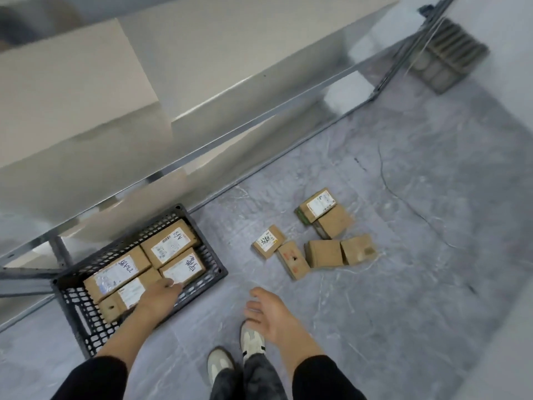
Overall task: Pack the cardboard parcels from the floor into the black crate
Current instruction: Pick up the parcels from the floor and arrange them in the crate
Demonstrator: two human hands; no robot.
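The black crate point(77, 316) stands on the floor at lower left, under a metal shelf rack. Several labelled cardboard parcels lie flat inside it. My left hand point(160, 295) reaches into the crate, its fingers curled over the near edge of the front right parcel point(187, 265). My right hand point(269, 311) hovers open over the bare floor, fingers spread and nothing in it. Several more cardboard parcels lie loose on the floor to the right, the nearest being a small labelled one point(268, 241) and a long one point(292, 259). Two are stacked at the back point(318, 204).
A metal shelf rack point(259, 119) with large pale boxes point(75, 88) runs along the left and back. My two shoes point(251, 340) stand between crate and parcels. A dark ribbed object point(450, 53) leans at top right. A thin cable point(403, 203) crosses the grey floor.
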